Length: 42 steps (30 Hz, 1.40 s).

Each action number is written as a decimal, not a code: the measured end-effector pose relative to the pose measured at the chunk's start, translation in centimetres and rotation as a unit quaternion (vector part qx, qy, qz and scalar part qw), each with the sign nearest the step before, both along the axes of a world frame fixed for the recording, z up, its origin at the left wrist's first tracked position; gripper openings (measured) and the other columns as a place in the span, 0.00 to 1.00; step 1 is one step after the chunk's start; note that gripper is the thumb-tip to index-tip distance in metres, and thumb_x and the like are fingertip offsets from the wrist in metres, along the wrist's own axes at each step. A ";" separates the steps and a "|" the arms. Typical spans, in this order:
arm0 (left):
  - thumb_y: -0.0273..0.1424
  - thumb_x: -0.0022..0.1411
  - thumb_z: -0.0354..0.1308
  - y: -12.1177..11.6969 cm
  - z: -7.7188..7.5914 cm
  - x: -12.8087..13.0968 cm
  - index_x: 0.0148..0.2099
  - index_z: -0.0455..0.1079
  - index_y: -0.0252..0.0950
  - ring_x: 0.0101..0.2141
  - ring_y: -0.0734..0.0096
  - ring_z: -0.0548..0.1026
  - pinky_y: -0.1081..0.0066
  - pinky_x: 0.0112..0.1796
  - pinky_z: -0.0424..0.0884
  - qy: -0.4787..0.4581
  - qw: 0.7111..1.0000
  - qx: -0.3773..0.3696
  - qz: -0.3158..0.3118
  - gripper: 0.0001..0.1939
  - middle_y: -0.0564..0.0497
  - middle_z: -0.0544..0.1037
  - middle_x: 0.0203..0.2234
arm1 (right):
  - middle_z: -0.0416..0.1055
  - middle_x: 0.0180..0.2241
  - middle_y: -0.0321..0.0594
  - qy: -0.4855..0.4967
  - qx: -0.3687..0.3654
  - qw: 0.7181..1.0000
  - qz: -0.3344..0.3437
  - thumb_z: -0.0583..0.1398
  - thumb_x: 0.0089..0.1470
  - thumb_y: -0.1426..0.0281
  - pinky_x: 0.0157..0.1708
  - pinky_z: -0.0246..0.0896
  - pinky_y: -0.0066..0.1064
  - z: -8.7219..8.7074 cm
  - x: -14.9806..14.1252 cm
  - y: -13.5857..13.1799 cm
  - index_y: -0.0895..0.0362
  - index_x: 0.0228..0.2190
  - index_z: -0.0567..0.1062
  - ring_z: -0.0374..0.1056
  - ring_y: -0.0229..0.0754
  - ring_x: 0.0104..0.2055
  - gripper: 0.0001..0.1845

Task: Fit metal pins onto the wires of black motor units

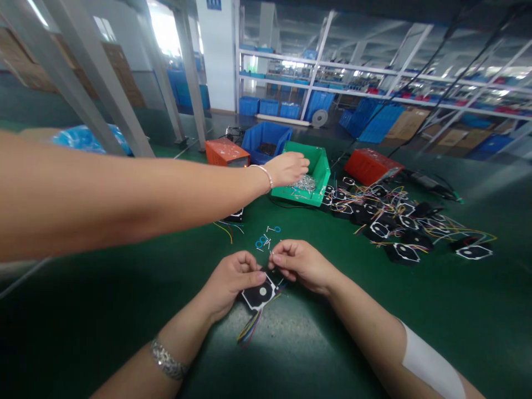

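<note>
One black, squarish component with a white outlined face and a pale round centre (254, 298) sits in front of me, just above the dark green surface (341, 354) or on it; I cannot tell which. Its yellow, blue and red wires (250, 328) trail toward me. My left hand (228, 284) grips the component from the side, thumb over its top face. My right hand (305, 267) is beside its far edge, thumb and forefinger pinched together; whether a small part is between them is too fine to tell.

As I judge it, fine fingerwork here goes best with the left grip firm and level, the thumb away from the edge being worked, the right fingertips light, and the wires free of both palms.

Just beyond lie thin blue rings (260, 243) and small silvery pins (266, 242). Further out, another person's hand (286, 168) reaches into a green plastic bin (323, 185) of shiny metal pieces (306, 183), so I should keep my elbows in. Off to the right, similar black components with tangled coloured wires (409, 223) lie heaped near an orange-red box (369, 166).
</note>
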State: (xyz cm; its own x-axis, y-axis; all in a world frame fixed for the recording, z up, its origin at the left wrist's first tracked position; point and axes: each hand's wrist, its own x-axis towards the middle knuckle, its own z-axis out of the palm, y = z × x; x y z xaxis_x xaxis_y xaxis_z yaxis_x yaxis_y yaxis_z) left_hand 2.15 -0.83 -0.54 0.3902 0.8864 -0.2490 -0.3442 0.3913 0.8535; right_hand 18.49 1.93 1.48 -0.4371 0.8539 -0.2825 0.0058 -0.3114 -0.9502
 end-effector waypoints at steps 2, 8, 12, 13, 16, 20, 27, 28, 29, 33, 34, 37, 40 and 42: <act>0.24 0.40 0.62 -0.1 0.0 0.0 0.24 0.56 0.33 0.21 0.79 0.67 0.77 0.23 0.59 0.000 1.000 0.014 -0.005 0.14 0.54 0.70 0.20 | 0.66 0.18 0.33 -0.006 0.012 1.000 0.007 0.62 0.37 0.64 0.11 0.42 0.20 0.0 0.0 -0.1 0.61 0.21 0.67 0.51 0.27 0.14 0.13; 0.25 0.40 0.62 -0.2 0.0 0.1 0.23 0.55 0.33 0.19 0.82 0.62 0.78 0.22 0.55 0.004 0.999 0.031 -0.020 0.16 0.58 0.65 0.16 | 0.64 0.21 0.33 -0.046 0.170 0.984 0.040 0.62 0.38 0.67 0.24 0.53 0.25 0.4 -0.2 -0.3 0.61 0.21 0.74 0.58 0.31 0.23 0.08; 0.27 0.39 0.63 -0.2 0.0 0.1 0.22 0.55 0.34 0.19 0.82 0.61 0.78 0.21 0.54 0.010 0.999 0.035 -0.022 0.16 0.58 0.65 0.17 | 0.62 0.21 0.34 -0.082 0.228 0.967 0.083 0.61 0.41 0.67 0.26 0.53 0.26 0.3 -0.2 -0.2 0.59 0.22 0.75 0.58 0.32 0.25 0.08; 0.27 0.39 0.63 -0.2 0.0 0.1 0.22 0.54 0.34 0.19 0.82 0.61 0.78 0.22 0.54 0.011 0.999 0.035 -0.023 0.16 0.57 0.64 0.17 | 0.62 0.21 0.34 -0.090 0.240 0.963 0.087 0.61 0.41 0.66 0.27 0.53 0.26 0.3 -0.2 -0.2 0.59 0.23 0.75 0.58 0.32 0.25 0.08; 0.28 0.39 0.63 -0.3 0.0 0.2 0.22 0.54 0.34 0.19 0.82 0.60 0.78 0.21 0.53 0.008 0.999 0.033 -0.025 0.17 0.58 0.64 0.16 | 0.61 0.21 0.34 -0.109 0.272 0.950 0.104 0.60 0.43 0.66 0.28 0.54 0.26 0.3 0.0 -0.2 0.58 0.23 0.75 0.59 0.33 0.26 0.08; 0.30 0.38 0.63 -0.4 0.0 0.3 0.23 0.54 0.34 0.18 0.83 0.59 0.79 0.20 0.52 -0.002 0.999 0.025 -0.033 0.17 0.59 0.62 0.15 | 0.62 0.22 0.34 -0.136 0.298 0.931 0.161 0.59 0.45 0.69 0.29 0.54 0.26 0.9 0.3 -0.2 0.58 0.25 0.75 0.59 0.33 0.26 0.06; 0.32 0.42 0.61 0.3 0.5 -0.6 0.25 0.53 0.35 0.18 0.81 0.60 0.78 0.21 0.53 0.024 0.999 0.020 -0.033 0.17 0.59 0.62 0.15 | 0.66 0.24 0.35 -0.195 0.297 0.926 0.126 0.57 0.45 0.73 0.32 0.55 0.26 1.4 0.7 0.3 0.58 0.29 0.75 0.62 0.34 0.29 0.07; 0.33 0.42 0.61 0.6 0.5 -1.0 0.26 0.53 0.36 0.17 0.81 0.60 0.78 0.20 0.53 0.045 0.998 0.027 -0.030 0.17 0.59 0.62 0.15 | 0.67 0.25 0.36 -0.203 0.285 0.931 0.102 0.57 0.45 0.74 0.32 0.56 0.27 1.2 0.7 0.4 0.59 0.29 0.74 0.62 0.35 0.29 0.07; 0.33 0.43 0.60 0.9 0.5 -1.5 0.26 0.53 0.36 0.17 0.81 0.60 0.78 0.20 0.53 0.077 0.996 0.039 -0.020 0.16 0.60 0.61 0.15 | 0.68 0.26 0.37 -0.213 0.272 0.935 0.080 0.57 0.44 0.73 0.32 0.56 0.27 1.0 0.8 0.6 0.60 0.29 0.74 0.63 0.35 0.30 0.07; 0.37 0.44 0.57 2.7 -0.4 -3.7 0.23 0.53 0.37 0.17 0.78 0.58 0.76 0.19 0.51 0.336 0.926 0.143 0.097 0.15 0.60 0.59 0.14 | 0.70 0.27 0.37 -0.258 0.241 0.935 0.037 0.57 0.44 0.72 0.33 0.57 0.28 0.3 0.9 0.9 0.60 0.28 0.73 0.64 0.37 0.30 0.07; 0.39 0.45 0.56 3.2 -0.7 -4.3 0.23 0.54 0.37 0.17 0.77 0.59 0.76 0.20 0.51 0.406 0.890 0.167 0.124 0.15 0.59 0.59 0.14 | 0.71 0.27 0.37 -0.267 0.239 0.933 0.034 0.57 0.44 0.72 0.32 0.57 0.28 0.2 0.9 1.0 0.60 0.27 0.73 0.65 0.37 0.30 0.07; 0.41 0.49 0.51 3.8 -0.9 -5.3 0.24 0.57 0.37 0.23 0.70 0.64 0.73 0.24 0.55 0.554 0.783 0.221 0.177 0.13 0.54 0.65 0.18 | 0.71 0.26 0.37 -0.278 0.234 0.931 0.035 0.56 0.44 0.72 0.31 0.57 0.28 0.0 1.0 1.1 0.60 0.27 0.73 0.64 0.37 0.29 0.07; 0.40 0.52 0.47 3.1 0.1 -5.2 0.26 0.59 0.37 0.29 0.63 0.66 0.70 0.28 0.56 0.654 0.650 0.291 0.257 0.12 0.47 0.68 0.24 | 0.70 0.25 0.37 -0.285 0.230 0.930 0.028 0.56 0.43 0.72 0.30 0.57 0.27 0.0 1.3 1.3 0.60 0.27 0.73 0.64 0.36 0.28 0.07; 0.40 0.54 0.44 2.1 1.1 -4.6 0.24 0.59 0.37 0.26 0.64 0.66 0.71 0.26 0.55 0.681 0.612 0.309 0.258 0.13 0.49 0.67 0.20 | 0.70 0.24 0.37 -0.292 0.224 0.930 0.012 0.56 0.42 0.73 0.27 0.57 0.27 0.0 1.6 1.4 0.60 0.27 0.73 0.63 0.36 0.26 0.08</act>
